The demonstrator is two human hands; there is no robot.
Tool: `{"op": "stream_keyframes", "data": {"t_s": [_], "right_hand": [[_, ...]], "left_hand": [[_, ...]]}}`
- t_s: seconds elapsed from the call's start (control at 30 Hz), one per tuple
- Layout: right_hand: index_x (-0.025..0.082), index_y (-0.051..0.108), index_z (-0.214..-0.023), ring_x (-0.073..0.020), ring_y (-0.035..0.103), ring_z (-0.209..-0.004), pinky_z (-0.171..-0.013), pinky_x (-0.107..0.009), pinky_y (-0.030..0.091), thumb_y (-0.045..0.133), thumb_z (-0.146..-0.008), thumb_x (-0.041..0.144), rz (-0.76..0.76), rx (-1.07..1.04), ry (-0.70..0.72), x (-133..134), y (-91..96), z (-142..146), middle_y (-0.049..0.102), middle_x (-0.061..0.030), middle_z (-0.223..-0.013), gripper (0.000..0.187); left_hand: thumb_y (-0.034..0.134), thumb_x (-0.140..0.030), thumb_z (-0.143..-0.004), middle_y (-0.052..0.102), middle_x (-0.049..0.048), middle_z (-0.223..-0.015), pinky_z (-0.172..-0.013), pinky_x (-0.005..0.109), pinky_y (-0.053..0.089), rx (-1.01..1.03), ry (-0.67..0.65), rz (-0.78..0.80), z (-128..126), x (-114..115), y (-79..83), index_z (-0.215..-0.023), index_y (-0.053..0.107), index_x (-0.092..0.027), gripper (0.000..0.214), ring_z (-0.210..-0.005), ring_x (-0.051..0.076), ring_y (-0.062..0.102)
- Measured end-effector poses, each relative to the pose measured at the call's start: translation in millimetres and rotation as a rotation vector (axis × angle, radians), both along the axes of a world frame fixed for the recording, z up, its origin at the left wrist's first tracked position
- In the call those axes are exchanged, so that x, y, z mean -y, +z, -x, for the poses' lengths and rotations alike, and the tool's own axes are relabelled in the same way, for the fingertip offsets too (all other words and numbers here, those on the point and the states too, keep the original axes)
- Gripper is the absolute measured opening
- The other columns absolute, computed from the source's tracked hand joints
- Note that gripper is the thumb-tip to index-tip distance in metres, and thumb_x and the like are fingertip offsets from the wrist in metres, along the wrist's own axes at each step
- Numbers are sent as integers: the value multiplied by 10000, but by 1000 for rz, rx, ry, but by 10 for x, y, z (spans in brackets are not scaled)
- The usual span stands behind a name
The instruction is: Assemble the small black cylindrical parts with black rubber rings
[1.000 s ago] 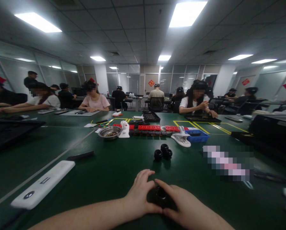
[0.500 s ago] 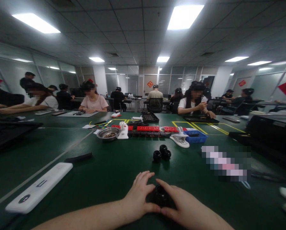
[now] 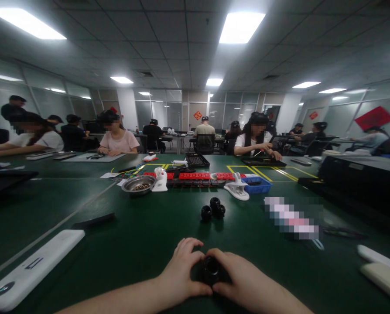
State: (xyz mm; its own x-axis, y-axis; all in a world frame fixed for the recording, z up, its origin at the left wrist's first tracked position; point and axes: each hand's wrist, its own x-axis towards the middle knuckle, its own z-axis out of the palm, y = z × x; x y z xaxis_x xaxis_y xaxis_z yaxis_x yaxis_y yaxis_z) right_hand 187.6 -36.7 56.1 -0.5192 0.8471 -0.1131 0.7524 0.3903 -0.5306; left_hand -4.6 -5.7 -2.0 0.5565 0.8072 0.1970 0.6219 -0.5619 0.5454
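A glossy black round piece [image 3: 211, 269] with a hole in its top stands on the green table close to me, between my two hands. My right hand [image 3: 244, 277] curls around its right side, index finger at the top edge and thumb low in front. From the left, my left hand [image 3: 182, 272] bends its index finger and thumb in to the piece, with a gap at the palm. The two thumb tips almost meet before it. Farther off sit three similar black round pieces [image 3: 213, 209], grouped together.
A white long device [image 3: 41, 268] and a dark strip [image 3: 93, 220] lie left. Across the table are a metal bowl [image 3: 129, 188], a red-and-black row of parts [image 3: 195, 176], white clips [image 3: 237, 189] and a blue tray [image 3: 257, 187]. A black case [image 3: 355, 183] stands right. Co-workers sit opposite.
The view has turned slightly right, so everything has shifted left in it. My right fingers sit closer around the black piece, and its hole shows more clearly.
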Motion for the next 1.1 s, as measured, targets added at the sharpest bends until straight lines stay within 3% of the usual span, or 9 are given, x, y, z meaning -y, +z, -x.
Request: {"op": "stream_keyframes", "data": {"t_s": [0.17, 0.3, 0.37, 0.47, 0.57, 0.73, 0.87, 0.97, 1.1], "right_hand": [[199, 529, -1006, -235, 578, -852, -705, -297, 430, 726, -593, 397, -39, -7, -94, -31, -19, 9, 619, -64, -963, 498], [181, 455, -1193, -258, 504, -1060, -880, -342, 388, 732, -591, 349, -80, -139, -102, -18, 14, -4, 540, -103, -1174, 684], [189, 425, -1247, -231, 453, -1141, -958, -333, 335, 663, -653, 204, -77, -229, -33, 9, 55, -8, 495, -90, -1248, 640], [206, 509, -1165, -196, 495, -1085, -939, -301, 353, 589, -680, 91, -62, -282, 50, 33, 85, 11, 559, -54, -1168, 504], [197, 552, -1087, -210, 535, -980, -842, -298, 405, 673, -668, 184, -121, -205, 4, 17, 32, 63, 596, -57, -1068, 437], [161, 547, -1063, -250, 542, -876, -785, -357, 405, 704, -605, 516, -249, -44, -127, 23, -28, 123, 606, -83, -960, 600], [174, 449, -1196, -213, 501, -1025, -891, -312, 373, 687, -679, 276, -224, -164, 11, 73, 97, 52, 548, -73, -1141, 578], [204, 486, -1167, -178, 510, -1029, -889, -266, 380, 610, -720, 120, -160, -195, 113, 76, 150, 10, 567, -43, -1126, 471], [202, 561, -1047, -203, 549, -875, -753, -290, 436, 661, -715, 299, -211, -65, 12, 48, 72, 67, 588, -44, -968, 360]], "left_hand": [[791, -414, -537, 530, 61, -1108, -1006, 501, 248, 0, -7, -3, -11, 20, 33, -883, 651, -237, 413, -1085, 293, 446], [750, -409, -594, 540, 57, -1093, -1006, 513, 238, 1, -2, 2, -14, 22, 51, -896, 643, -241, 362, -1066, 285, 461], [741, -408, -605, 536, 58, -1122, -1011, 528, 218, -11, -25, 7, -15, 15, 60, -977, 626, -256, 417, -1077, 289, 454], [744, -381, -612, 534, 51, -1137, -1013, 533, 214, -25, -63, 21, -18, 10, 78, -1045, 605, -274, 467, -1085, 286, 449], [727, -403, -628, 537, 57, -1124, -1012, 522, 237, -16, -61, 26, -18, 9, 84, -1016, 619, -258, 428, -1077, 285, 458], [675, -484, -661, 514, 84, -1191, -1020, 534, 224, -36, -82, 17, 9, -10, 41, -1050, 606, -250, 459, -1119, 312, 434], [665, -476, -677, 489, 74, -1231, -1035, 547, 175, -35, -118, 27, 25, -20, 28, -1079, 591, -268, 459, -1155, 317, 401], [711, -396, -638, 516, 58, -1166, -1008, 511, 255, -14, -107, 28, 16, -18, 44, -1079, 581, -267, 478, -1106, 299, 431], [696, -409, -648, 529, 48, -1109, -938, 438, 363, 14, -115, 20, 3, -24, 41, -1038, 599, -266, 427, -1055, 285, 454]]}}
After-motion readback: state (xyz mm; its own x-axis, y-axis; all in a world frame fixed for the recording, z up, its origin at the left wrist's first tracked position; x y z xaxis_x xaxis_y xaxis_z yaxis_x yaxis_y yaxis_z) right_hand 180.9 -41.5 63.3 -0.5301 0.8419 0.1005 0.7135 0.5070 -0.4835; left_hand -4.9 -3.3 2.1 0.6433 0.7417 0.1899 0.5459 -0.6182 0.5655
